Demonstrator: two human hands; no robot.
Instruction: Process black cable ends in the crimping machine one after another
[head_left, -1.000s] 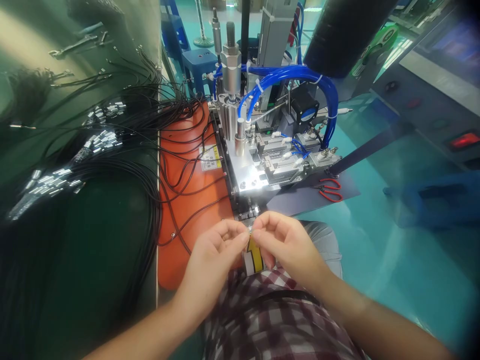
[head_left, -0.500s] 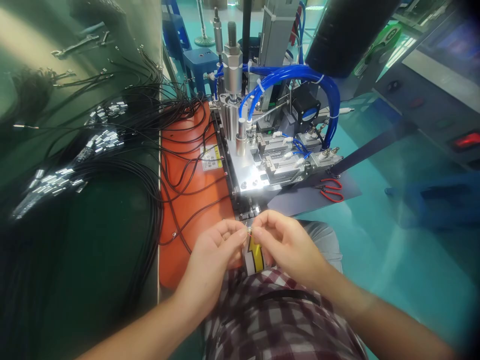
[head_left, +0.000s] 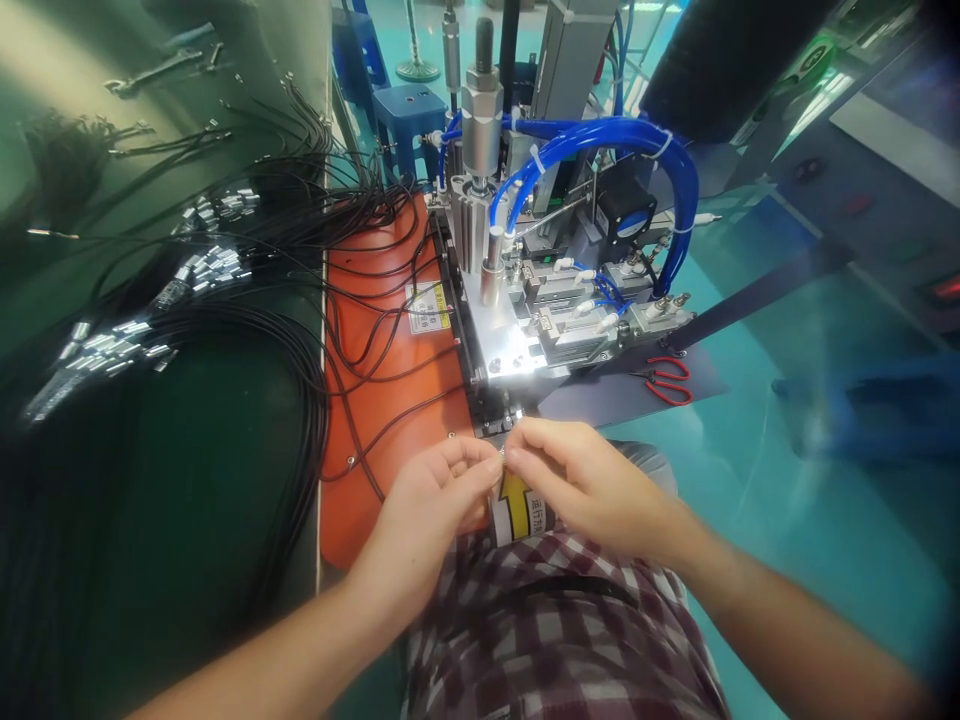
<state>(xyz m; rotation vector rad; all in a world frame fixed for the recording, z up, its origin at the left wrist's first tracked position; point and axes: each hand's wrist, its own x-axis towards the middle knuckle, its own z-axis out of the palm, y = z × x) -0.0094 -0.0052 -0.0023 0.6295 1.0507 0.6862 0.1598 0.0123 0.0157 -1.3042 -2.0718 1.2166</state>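
Observation:
My left hand (head_left: 435, 500) and my right hand (head_left: 581, 480) meet fingertip to fingertip, both in a pinch. Between them is a tiny pale piece, mostly hidden by the fingers and too small to name. Just below them shows a label with a yellow arrow (head_left: 516, 505). Directly beyond the hands stands a metal machine (head_left: 502, 345) with cylinders and thick blue air hoses (head_left: 615, 135). Black cables (head_left: 390, 425) run across an orange surface (head_left: 352, 520) to the left of my hands.
Cable bundles with shiny metal ends (head_left: 112, 350) lie on the dark green surface at left, with a wrench (head_left: 150, 75) behind. Red-handled pliers (head_left: 667, 380) rest right of the machine. A blue stool (head_left: 409, 105) stands behind. A dark post (head_left: 765, 290) slants at right.
The view has shifted a little, so the machine appears further right. More of the arrow label shows. The small piece is more covered by my fingertips, which stay close together.

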